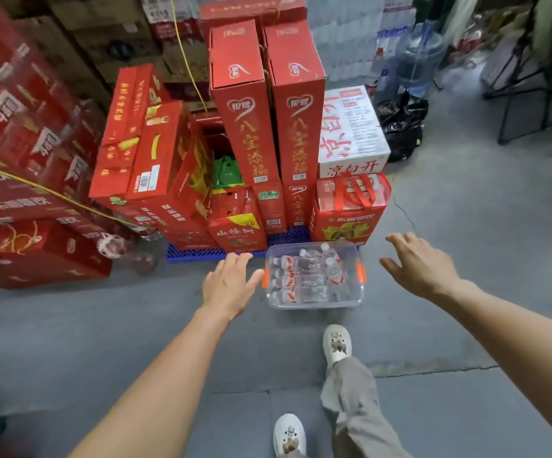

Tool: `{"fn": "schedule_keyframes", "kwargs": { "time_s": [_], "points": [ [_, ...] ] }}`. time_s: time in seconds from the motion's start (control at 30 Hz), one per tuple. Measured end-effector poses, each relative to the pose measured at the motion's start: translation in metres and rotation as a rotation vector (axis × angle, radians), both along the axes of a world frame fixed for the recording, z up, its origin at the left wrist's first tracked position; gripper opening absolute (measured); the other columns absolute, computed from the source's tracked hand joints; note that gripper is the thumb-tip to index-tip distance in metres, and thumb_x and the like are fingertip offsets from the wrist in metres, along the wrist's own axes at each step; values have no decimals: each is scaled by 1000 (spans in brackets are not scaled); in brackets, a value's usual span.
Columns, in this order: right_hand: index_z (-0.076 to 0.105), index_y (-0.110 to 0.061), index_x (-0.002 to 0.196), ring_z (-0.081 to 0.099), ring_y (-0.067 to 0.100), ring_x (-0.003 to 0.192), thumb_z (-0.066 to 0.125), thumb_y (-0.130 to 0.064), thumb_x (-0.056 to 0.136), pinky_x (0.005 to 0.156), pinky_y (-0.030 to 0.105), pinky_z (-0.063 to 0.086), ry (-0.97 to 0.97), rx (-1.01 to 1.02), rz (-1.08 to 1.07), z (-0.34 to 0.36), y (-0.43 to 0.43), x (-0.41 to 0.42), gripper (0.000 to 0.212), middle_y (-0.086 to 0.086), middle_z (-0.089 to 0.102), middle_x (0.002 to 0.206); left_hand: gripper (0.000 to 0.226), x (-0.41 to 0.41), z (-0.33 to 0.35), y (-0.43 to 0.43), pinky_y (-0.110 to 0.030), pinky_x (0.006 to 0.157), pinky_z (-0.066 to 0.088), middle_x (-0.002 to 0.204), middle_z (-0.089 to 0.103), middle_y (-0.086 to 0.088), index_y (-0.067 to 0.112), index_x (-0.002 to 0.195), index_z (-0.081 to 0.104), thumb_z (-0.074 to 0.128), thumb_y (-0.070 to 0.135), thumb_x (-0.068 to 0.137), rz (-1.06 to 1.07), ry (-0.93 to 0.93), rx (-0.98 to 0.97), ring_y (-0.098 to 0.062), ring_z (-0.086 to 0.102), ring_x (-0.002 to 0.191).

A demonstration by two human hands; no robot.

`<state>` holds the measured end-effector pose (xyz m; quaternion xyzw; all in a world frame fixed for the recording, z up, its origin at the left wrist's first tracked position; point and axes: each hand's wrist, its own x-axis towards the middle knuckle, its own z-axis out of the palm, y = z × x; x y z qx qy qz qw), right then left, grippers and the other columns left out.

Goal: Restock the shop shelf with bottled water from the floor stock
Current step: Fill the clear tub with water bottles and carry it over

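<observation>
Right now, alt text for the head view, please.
The left hand and right hand, both open, reach toward a clear bin of water bottles on the grey floor; the left is closer. Stacked red cartons stand behind.

Lit softly and evenly, fairly bright. Barely shadowed on the grey floor [472,266]. Bent outward toward the edges. Blurred across the red cartons [20,114] at left and far right.

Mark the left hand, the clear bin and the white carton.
left hand [228,285]: head view, back of the hand.
clear bin [314,303]: head view, near wall's lower edge.
white carton [350,127]: head view, top face.
</observation>
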<state>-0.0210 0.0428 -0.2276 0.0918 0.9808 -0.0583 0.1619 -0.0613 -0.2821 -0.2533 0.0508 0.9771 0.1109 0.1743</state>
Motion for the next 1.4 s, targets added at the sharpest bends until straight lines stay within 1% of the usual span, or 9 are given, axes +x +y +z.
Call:
{"fn": "schedule_keyframes", "kwargs": {
  "time_s": [0.53,0.67,0.8,0.93,1.03,1.1,1.17,1.3,1.4],
  "points": [
    [50,-11,135,53,29,123,52,-38,97,96,35,42,-501,-306,-462,-293,114,-161,46,11,59,133,47,-166,-277,57,-37,98,45,135,57,-5,21,136,52,49,49,98,350,-473,102,-25,56,121],
    [52,-4,133,53,32,123,52,-32,99,95,31,39,-543,-354,-561,-377,116,-172,44,17,59,132,40,-179,-364,48,-36,95,43,133,59,-16,8,130,57,53,32,99,438,-513,79,-32,57,119],
    [39,1,144,38,35,138,42,-32,103,107,33,31,-616,-388,-607,-465,105,-183,53,22,40,149,49,-192,-451,44,-38,110,31,152,35,-25,1,149,35,44,14,102,529,-526,101,-36,38,139],
    [22,6,149,29,36,143,37,-39,104,111,32,25,-502,-457,-935,-536,90,-195,66,24,27,156,64,-199,-520,47,-37,113,27,160,22,-21,5,156,9,37,30,105,804,-541,152,-36,30,144],
    [33,1,148,36,40,138,27,-61,98,113,42,28,-476,-464,-1076,-569,94,-200,79,25,35,152,69,-204,-552,47,-39,111,32,159,26,-16,10,157,14,25,53,103,982,-637,184,-36,36,140],
    [50,-8,139,46,44,128,16,-75,86,109,48,36,-478,-396,-1047,-585,105,-194,92,25,50,140,69,-205,-566,36,-43,108,40,150,42,-18,13,151,35,25,59,101,1019,-638,191,-37,48,131],
    [61,-12,130,50,41,124,17,-70,92,106,46,38,-470,-413,-1045,-586,108,-190,81,22,57,133,72,-205,-573,26,-45,106,43,138,53,-23,10,139,51,22,62,99,1031,-627,169,-38,54,123],
    [61,-17,109,56,27,90,41,-57,98,70,34,46,-416,-693,-1233,-581,99,-188,46,6,62,104,65,-203,-567,33,-37,84,51,108,65,-19,9,114,60,27,63,98,1082,-679,300,-35,64,95],
    [56,-15,89,49,21,64,45,-54,97,66,32,43,-446,-744,-1284,-578,96,-190,42,5,52,76,58,-201,-560,42,-34,71,47,78,57,-9,14,86,54,23,62,100,1121,-672,344,-24,54,69]
  ]
}}
